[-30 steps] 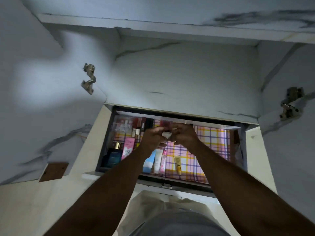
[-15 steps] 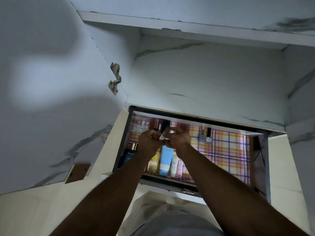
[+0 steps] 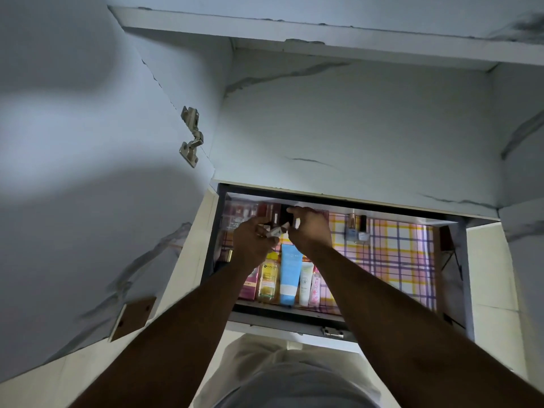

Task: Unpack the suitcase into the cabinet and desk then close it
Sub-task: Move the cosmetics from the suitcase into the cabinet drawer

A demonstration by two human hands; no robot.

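Observation:
An open drawer [image 3: 294, 313] in the white marble-look cabinet [image 3: 353, 128] is lined with plaid paper [image 3: 397, 254] and holds cosmetics along its left side. My left hand [image 3: 254, 241] hovers over the back left of the drawer and grips a few small cosmetic pieces, one of them a small white tube [image 3: 276, 231]. Just to its right, my right hand [image 3: 310, 231] pinches a small dark cosmetic [image 3: 284, 217] in the back row. The suitcase is out of view.
At the drawer's front lie a yellow bottle [image 3: 268, 278], a blue tube [image 3: 290, 275], a white tube [image 3: 306, 282] and a pink box [image 3: 249, 287]. Two nail polish bottles [image 3: 357, 231] stand at the back. The cabinet door [image 3: 73, 142] hangs open on the left, on a metal hinge [image 3: 191, 136].
The view has shifted so the drawer sits further right. My hands moved to the drawer's back left; the right hand left the white tube and reached to the back row.

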